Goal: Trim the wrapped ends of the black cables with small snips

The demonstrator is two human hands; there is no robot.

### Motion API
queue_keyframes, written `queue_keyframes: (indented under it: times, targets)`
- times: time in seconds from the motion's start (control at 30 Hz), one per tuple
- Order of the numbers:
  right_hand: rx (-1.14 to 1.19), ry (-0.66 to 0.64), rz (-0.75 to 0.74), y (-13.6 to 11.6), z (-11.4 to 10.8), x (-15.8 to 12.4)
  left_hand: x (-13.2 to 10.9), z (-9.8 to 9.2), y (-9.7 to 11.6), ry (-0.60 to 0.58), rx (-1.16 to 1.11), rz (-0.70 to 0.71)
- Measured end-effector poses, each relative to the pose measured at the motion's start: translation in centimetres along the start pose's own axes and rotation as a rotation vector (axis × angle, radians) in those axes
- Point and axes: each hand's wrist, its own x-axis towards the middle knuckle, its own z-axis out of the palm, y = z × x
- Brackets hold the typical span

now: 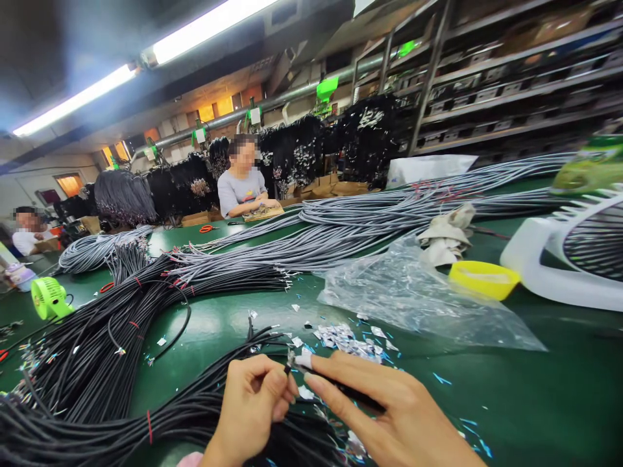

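My left hand [253,402] is closed in a pinch around the end of a black cable [287,369]. Its stripped, light-coloured tip points up between my two hands. In my right hand [394,402] lies a slim dark tool [363,397], its front end close to the cable tip; the fingers hide what kind it is. White tape wraps the tip of my right index finger. Beneath both hands spreads a bundle of black cables [195,415] tied with a red band. Scraps of silver foil [348,340] and blue bits lie just beyond my right hand.
Grey cable bundles [341,224] and black ones [111,324] cross the green table [219,318]. To the right are a clear plastic bag [418,298], a yellow bowl [484,280] and a white fan [545,266]. A person [242,181] sits across, another [32,237] far left.
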Motion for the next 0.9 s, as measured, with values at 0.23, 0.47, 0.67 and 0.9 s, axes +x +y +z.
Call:
queue_keyframes:
  times: [0.23, 0.47, 0.67, 0.9]
  targets:
    - [0.058, 0.090, 0.077, -0.5, -1.0, 0.8, -0.4, 0.2, -0.4, 0.180, 0.057, 0.110]
    - [0.153, 0.015, 0.070, -1.3, -0.8, 0.3, -1.0, 0.8, -1.4, 0.272, 0.285, 0.249]
    - [0.113, -0.035, 0.104, -1.6, -0.8, 0.7, -1.0, 0.0, -1.1, 0.109, 0.358, 0.360]
    - [0.149, -0.003, -0.077, -1.3, -1.5, 1.2, -1.2, -0.5, 0.0, -0.095, 0.398, 0.194]
